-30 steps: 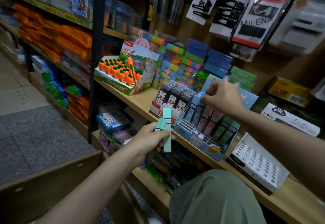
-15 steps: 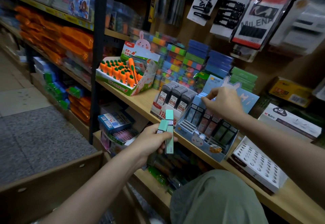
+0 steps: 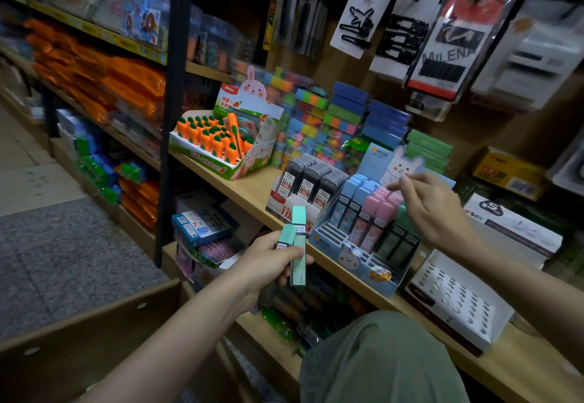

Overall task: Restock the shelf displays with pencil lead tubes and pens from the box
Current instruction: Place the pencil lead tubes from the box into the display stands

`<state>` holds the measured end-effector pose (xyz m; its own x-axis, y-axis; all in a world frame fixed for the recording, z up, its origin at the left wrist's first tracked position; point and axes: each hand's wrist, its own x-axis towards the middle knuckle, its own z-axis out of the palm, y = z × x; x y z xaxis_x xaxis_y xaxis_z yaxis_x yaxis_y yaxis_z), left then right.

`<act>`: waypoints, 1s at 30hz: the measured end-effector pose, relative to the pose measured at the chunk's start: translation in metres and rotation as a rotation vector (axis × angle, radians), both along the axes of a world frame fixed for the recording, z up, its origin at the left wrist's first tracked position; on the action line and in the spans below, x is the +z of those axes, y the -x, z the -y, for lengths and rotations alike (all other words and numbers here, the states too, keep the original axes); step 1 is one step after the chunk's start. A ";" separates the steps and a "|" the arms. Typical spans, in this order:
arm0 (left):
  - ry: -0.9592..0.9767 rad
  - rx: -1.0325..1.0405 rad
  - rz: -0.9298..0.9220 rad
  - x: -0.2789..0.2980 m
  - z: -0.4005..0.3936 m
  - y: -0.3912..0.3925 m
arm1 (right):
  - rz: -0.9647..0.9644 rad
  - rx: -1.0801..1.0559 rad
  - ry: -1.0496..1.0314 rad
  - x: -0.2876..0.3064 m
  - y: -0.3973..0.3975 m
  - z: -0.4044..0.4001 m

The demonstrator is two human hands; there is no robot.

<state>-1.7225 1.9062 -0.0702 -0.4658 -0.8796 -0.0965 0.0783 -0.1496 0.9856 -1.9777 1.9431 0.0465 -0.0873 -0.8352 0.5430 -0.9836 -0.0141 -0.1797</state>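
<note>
bare forearms [image 3: 177, 323], no sleeves, olive-green trousers [image 3: 379, 361]

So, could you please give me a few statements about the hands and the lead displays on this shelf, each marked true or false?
1. The left hand holds mint-green lead tubes. True.
2. The right hand grips a pink tube. False: it is open and empty, above the bunny display box.
3. The bunny display box has blue, pink and green tubes, with empty slots at its front left. True.
4. The carrot display stands to the right of the bunny display box. False: it stands to the left, further along the shelf.
5. The dark grey lead tubes sit in a box between the carrot display and the bunny display box. True.
</note>
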 end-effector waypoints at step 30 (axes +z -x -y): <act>0.109 -0.108 0.027 0.005 -0.016 0.002 | 0.040 0.059 0.041 -0.019 -0.026 -0.024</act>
